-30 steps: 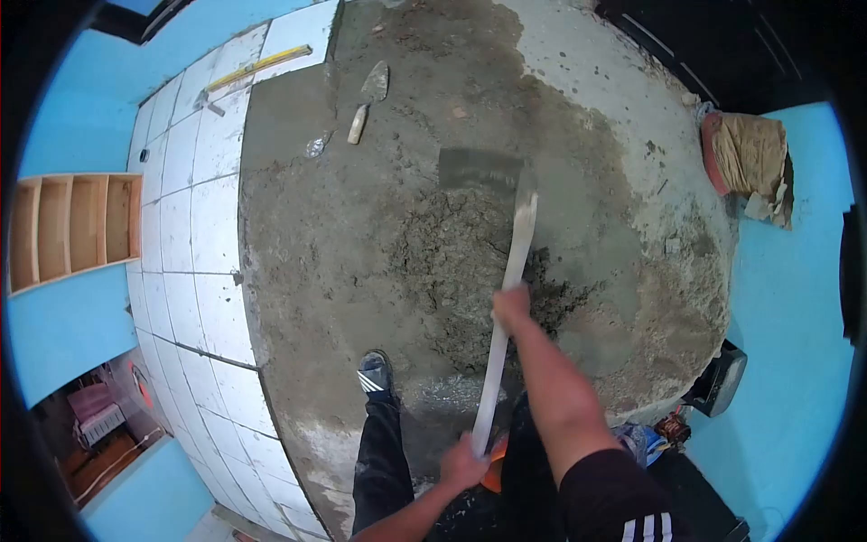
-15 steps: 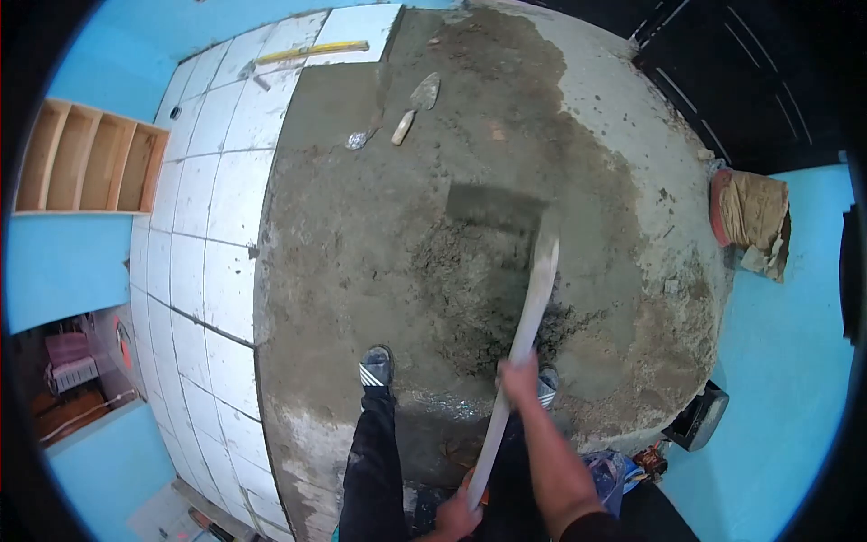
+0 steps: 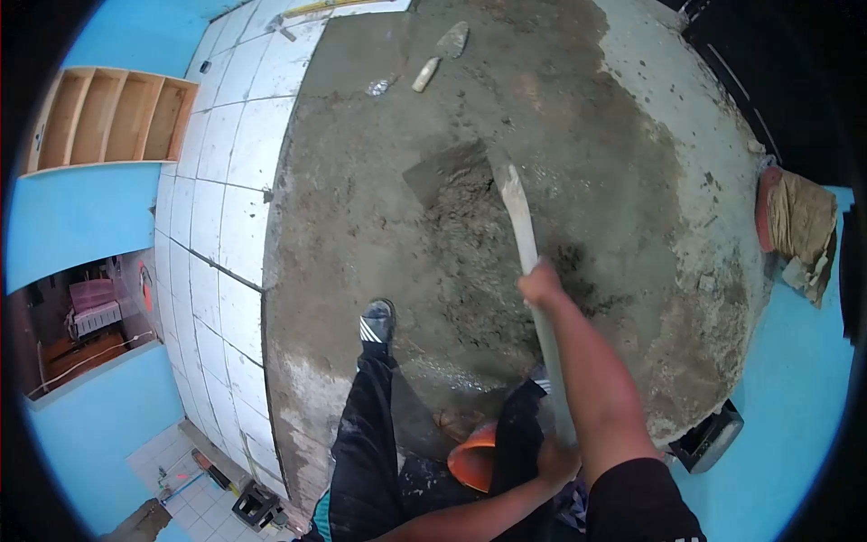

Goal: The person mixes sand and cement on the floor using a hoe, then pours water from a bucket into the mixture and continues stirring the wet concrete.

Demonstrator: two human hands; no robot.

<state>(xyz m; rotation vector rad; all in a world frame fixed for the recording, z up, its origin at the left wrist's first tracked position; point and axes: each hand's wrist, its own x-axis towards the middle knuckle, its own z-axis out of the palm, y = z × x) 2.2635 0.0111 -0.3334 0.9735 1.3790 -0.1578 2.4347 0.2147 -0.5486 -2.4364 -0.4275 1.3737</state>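
Observation:
A long pale wooden handle (image 3: 519, 212) runs from between my legs up to a wide flat blade (image 3: 452, 172), which rests in wet grey mortar (image 3: 470, 262). Midway along the handle my right hand (image 3: 540, 284) is wrapped round it. Lower down, near my right leg, my left hand (image 3: 558, 459) grips the handle's end. A trowel (image 3: 452, 41) with a light grip lies on the mortar farther forward, and a crumpled silvery piece (image 3: 377, 88) sits to its left.
White tiles (image 3: 244, 208) cover the floor on the left, with a yellow level (image 3: 312, 7) on them. An orange bucket (image 3: 471, 461) stands between my legs. A brown sack (image 3: 804, 221) leans at the right wall. Wooden shelves (image 3: 108, 117) are at the left.
The blade has turned and shifted slightly left. Both hands have moved with the handle, the left one to the right. The view has shifted, and more of the orange bucket shows.

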